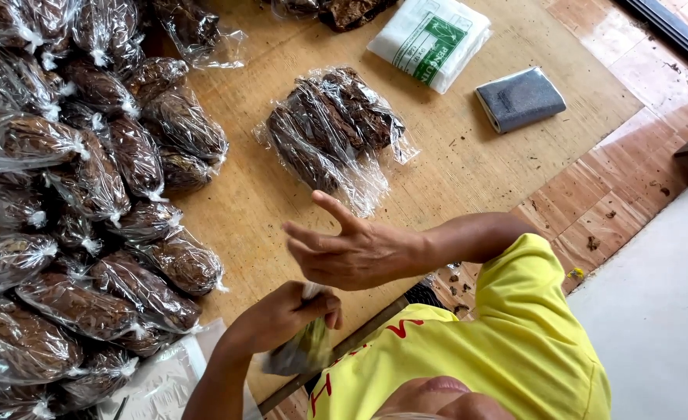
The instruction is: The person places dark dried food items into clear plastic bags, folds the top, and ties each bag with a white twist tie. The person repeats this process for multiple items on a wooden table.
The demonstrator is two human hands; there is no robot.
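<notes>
One small clear plastic bag (303,351) of dark leaf was recorded pinched shut at its neck by the left hand (285,313), its long axis hanging downward from that grip, while the right hand (351,250) was held open, empty, just above and nearer the neck.

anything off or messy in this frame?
Mostly tidy. Dark crumbs lie scattered on the tiled floor past the mat's edge. Three filled clear bags on the mat lie untied, unlike the knotted pile. The left hand grips a small bag; the right hand hovers open.
</notes>
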